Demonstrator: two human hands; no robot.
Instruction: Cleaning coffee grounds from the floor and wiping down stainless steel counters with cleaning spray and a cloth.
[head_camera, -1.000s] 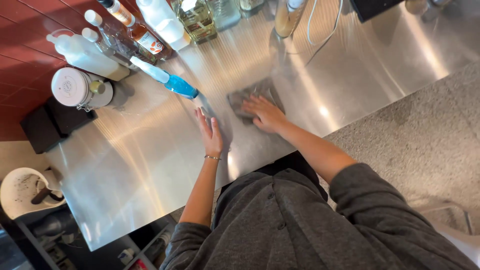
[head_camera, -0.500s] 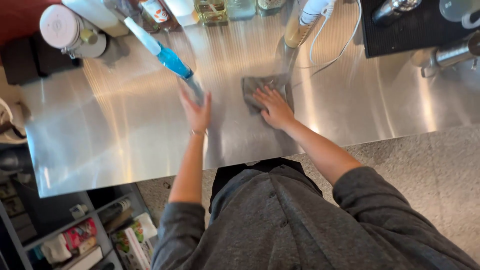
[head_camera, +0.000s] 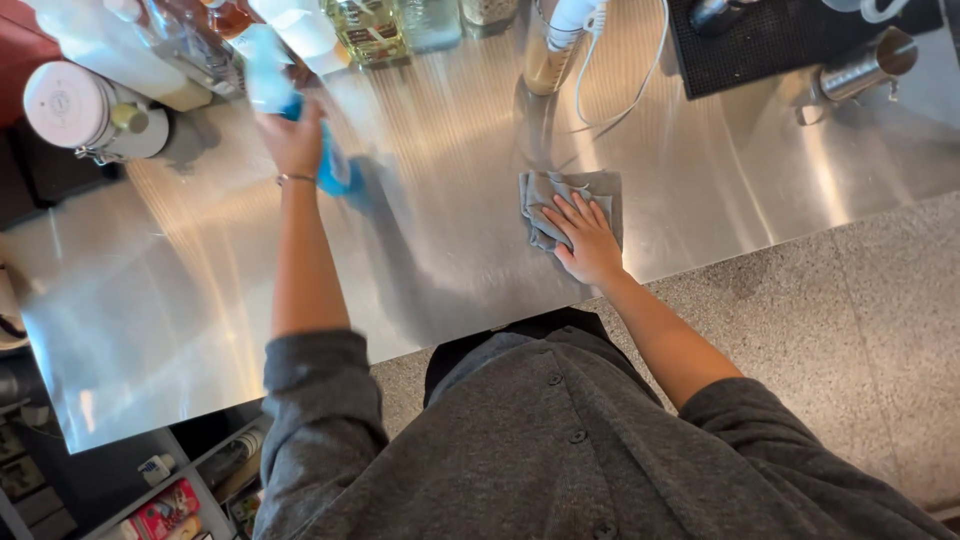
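— What are the fingers (head_camera: 578, 212) doing?
— Those of the right hand (head_camera: 588, 240) are spread flat on a grey cloth (head_camera: 545, 195) lying on the steel counter (head_camera: 450, 250). The left hand (head_camera: 295, 140) is wrapped around a blue spray bottle (head_camera: 335, 172), blurred.
— How would the cloth handle?
— Probably soft and light, bunching easily; pinch a loose edge.

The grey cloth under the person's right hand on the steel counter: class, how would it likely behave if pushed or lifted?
The grey cloth lies creased and folded, so it is probably floppy and would droop if lifted. Pressed flat by the right hand on the smooth, shiny counter, it should slide easily. It looks thin, so likely light.
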